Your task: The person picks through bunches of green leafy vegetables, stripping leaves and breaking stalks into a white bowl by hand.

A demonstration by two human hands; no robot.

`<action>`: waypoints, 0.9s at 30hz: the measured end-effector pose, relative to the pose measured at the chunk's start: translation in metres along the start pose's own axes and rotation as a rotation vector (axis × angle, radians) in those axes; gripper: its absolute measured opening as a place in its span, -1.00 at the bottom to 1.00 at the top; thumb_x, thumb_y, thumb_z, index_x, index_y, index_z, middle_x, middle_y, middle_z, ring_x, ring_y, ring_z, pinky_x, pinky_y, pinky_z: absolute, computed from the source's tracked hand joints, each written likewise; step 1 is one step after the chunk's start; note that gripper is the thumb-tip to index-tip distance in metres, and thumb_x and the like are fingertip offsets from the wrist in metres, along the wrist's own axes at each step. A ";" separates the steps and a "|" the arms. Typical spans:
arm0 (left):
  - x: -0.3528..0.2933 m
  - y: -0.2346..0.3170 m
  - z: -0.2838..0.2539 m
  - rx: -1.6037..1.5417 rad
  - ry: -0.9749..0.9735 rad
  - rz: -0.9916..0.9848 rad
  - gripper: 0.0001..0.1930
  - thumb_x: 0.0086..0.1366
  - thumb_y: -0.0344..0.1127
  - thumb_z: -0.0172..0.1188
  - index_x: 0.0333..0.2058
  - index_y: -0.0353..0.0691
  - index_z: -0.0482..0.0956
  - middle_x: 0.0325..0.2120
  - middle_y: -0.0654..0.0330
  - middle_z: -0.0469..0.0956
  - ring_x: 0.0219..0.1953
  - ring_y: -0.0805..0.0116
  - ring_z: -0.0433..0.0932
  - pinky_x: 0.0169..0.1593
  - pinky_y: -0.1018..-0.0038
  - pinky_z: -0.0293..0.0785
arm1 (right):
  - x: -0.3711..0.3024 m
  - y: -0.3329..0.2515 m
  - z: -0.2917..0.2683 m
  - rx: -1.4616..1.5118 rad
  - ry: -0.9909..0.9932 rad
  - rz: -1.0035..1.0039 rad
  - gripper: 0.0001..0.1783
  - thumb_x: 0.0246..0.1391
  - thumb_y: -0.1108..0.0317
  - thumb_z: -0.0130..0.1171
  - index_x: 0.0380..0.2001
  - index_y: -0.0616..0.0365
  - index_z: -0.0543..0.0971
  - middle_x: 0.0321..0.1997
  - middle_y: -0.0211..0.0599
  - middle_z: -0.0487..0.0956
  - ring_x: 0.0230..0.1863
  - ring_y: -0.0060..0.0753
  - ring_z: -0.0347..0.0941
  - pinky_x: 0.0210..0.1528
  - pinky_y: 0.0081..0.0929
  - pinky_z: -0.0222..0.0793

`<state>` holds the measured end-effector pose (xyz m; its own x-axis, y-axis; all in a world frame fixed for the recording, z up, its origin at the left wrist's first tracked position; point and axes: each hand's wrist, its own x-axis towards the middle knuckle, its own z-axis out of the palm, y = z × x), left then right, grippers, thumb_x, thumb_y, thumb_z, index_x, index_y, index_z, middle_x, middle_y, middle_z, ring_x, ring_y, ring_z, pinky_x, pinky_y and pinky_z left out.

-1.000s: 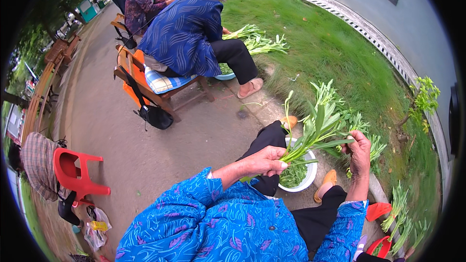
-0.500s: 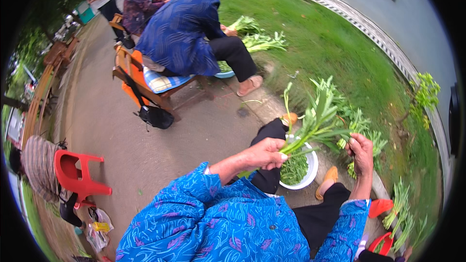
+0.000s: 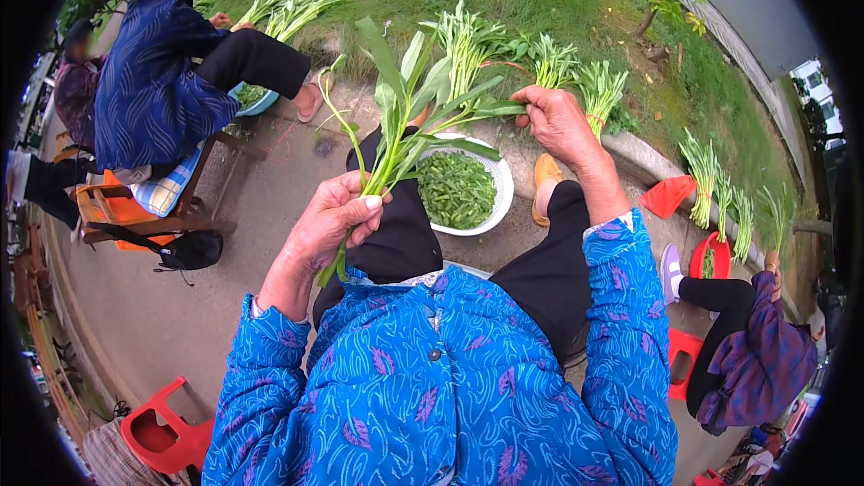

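My left hand (image 3: 331,220) is closed around the stems of a small bunch of leafy greens, probably water spinach (image 3: 392,148), held upright over my lap. With fingers pinched together, my right hand (image 3: 560,129) grips the tip of a long leaf that reaches out from that bunch. Beyond the bunch, between my feet, a white plastic basket (image 3: 507,187) holds many short, picked green pieces (image 3: 456,191). My right hand is raised to the right of this basket, apart from it.
Tied bundles of greens (image 3: 601,94) stand along the curb by the grass. At left, a person in a blue jacket (image 3: 148,81) sits on a wooden chair (image 3: 202,175). At right, another person (image 3: 765,364) sits near a red basin (image 3: 697,256). A red plastic stool (image 3: 171,432) is behind left.
My view has swung to the right, bringing the person at right into sight. Both hands still hold the greens, the right one at a leaf tip.
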<state>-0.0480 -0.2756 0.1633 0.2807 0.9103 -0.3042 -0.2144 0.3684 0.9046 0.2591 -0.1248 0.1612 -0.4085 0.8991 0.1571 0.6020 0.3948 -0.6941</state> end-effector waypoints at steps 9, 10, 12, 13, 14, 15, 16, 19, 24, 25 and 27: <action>-0.014 -0.005 0.000 -0.119 -0.025 -0.101 -0.81 0.20 -0.31 0.17 -0.28 -0.30 0.47 -0.67 0.23 0.41 -0.77 0.60 0.22 -0.69 0.67 0.11 | -0.005 0.072 0.075 0.691 0.466 0.421 -0.66 -0.02 0.60 -0.16 -0.21 0.35 0.55 -0.56 -0.27 0.56 -0.62 -0.52 0.40 -0.54 -0.57 0.33; -0.017 -0.005 -0.004 -0.149 -0.034 -0.089 -0.80 0.20 -0.30 0.18 -0.28 -0.30 0.47 -0.67 0.23 0.41 -0.77 0.59 0.23 -0.68 0.67 0.12 | -0.009 0.079 0.080 0.689 0.499 0.457 -0.64 -0.04 0.61 -0.16 -0.19 0.37 0.54 -0.55 -0.28 0.55 -0.63 -0.57 0.35 -0.57 -0.62 0.28; -0.024 -0.004 -0.014 -0.220 -0.042 -0.055 -0.79 0.20 -0.30 0.18 -0.28 -0.31 0.47 -0.67 0.21 0.41 -0.77 0.58 0.23 -0.68 0.65 0.14 | -0.022 0.082 0.089 0.728 0.468 0.569 -0.63 0.00 0.58 -0.14 -0.09 0.37 0.48 -0.51 -0.29 0.54 -0.64 -0.66 0.28 -0.59 -0.68 0.22; -0.024 -0.007 -0.019 -0.262 -0.056 -0.038 -0.79 0.20 -0.30 0.18 -0.28 -0.32 0.47 -0.67 0.20 0.41 -0.76 0.57 0.24 -0.68 0.65 0.15 | -0.028 0.085 0.097 0.753 0.446 0.595 -0.64 0.03 0.57 -0.14 -0.08 0.36 0.46 -0.52 -0.32 0.53 -0.65 -0.68 0.27 -0.62 -0.70 0.19; -0.026 -0.009 -0.023 -0.304 -0.065 -0.022 -0.79 0.20 -0.30 0.18 -0.28 -0.33 0.47 -0.67 0.19 0.41 -0.76 0.57 0.24 -0.67 0.64 0.16 | -0.034 0.089 0.108 0.780 0.417 0.622 -0.65 0.07 0.56 -0.13 -0.06 0.35 0.43 -0.52 -0.35 0.52 -0.66 -0.69 0.26 -0.64 -0.73 0.17; -0.027 -0.009 -0.025 -0.315 -0.065 -0.020 -0.78 0.20 -0.31 0.18 -0.27 -0.33 0.46 -0.66 0.19 0.41 -0.76 0.57 0.25 -0.67 0.64 0.16 | -0.040 0.094 0.118 0.807 0.391 0.649 -0.67 0.10 0.55 -0.13 -0.04 0.34 0.41 -0.53 -0.38 0.51 -0.67 -0.71 0.26 -0.67 -0.75 0.14; -0.028 -0.011 -0.027 -0.329 -0.068 -0.018 -0.78 0.20 -0.31 0.18 -0.27 -0.34 0.46 -0.65 0.19 0.41 -0.76 0.57 0.25 -0.67 0.65 0.17 | -0.046 0.094 0.121 0.806 0.322 0.685 -0.62 0.11 0.52 -0.11 0.02 0.37 0.37 -0.47 -0.31 0.53 -0.61 -0.67 0.28 -0.58 -0.70 0.21; -0.025 -0.011 -0.029 -0.367 -0.018 0.027 -0.78 0.20 -0.32 0.18 -0.25 -0.33 0.45 -0.63 0.18 0.41 -0.75 0.57 0.25 -0.67 0.66 0.18 | -0.055 0.089 0.132 0.961 0.322 0.650 -0.65 0.10 0.52 -0.07 -0.02 0.38 0.42 -0.49 -0.34 0.55 -0.63 -0.68 0.32 -0.59 -0.73 0.21; -0.007 -0.007 -0.021 -0.294 0.062 0.126 -0.72 0.14 -0.38 0.24 -0.20 -0.32 0.43 -0.59 0.28 0.39 -0.73 0.63 0.23 -0.68 0.69 0.14 | -0.056 0.045 0.117 1.082 0.156 0.462 -0.69 0.12 0.46 0.02 -0.06 0.35 0.40 -0.47 -0.34 0.55 -0.60 -0.70 0.34 -0.58 -0.76 0.22; 0.001 -0.006 -0.017 -0.276 0.086 0.125 -0.71 0.12 -0.40 0.24 -0.18 -0.33 0.43 -0.58 0.29 0.39 -0.73 0.64 0.23 -0.68 0.69 0.13 | -0.056 0.036 0.114 1.092 0.129 0.419 -0.71 0.12 0.46 0.02 -0.08 0.34 0.42 -0.47 -0.35 0.55 -0.59 -0.70 0.35 -0.57 -0.77 0.23; 0.016 -0.001 -0.006 -0.228 0.129 0.113 -0.67 0.09 -0.44 0.26 -0.16 -0.33 0.42 -0.57 0.31 0.39 -0.73 0.65 0.24 -0.68 0.69 0.12 | -0.056 0.015 0.111 1.062 0.091 0.366 -0.77 0.13 0.45 0.03 -0.14 0.29 0.46 -0.47 -0.38 0.55 -0.59 -0.72 0.35 -0.55 -0.78 0.24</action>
<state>-0.0487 -0.2603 0.1557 0.1244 0.9593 -0.2536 -0.4464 0.2824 0.8491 0.2149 -0.1905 0.0643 -0.2494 0.9554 -0.1583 -0.2310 -0.2175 -0.9483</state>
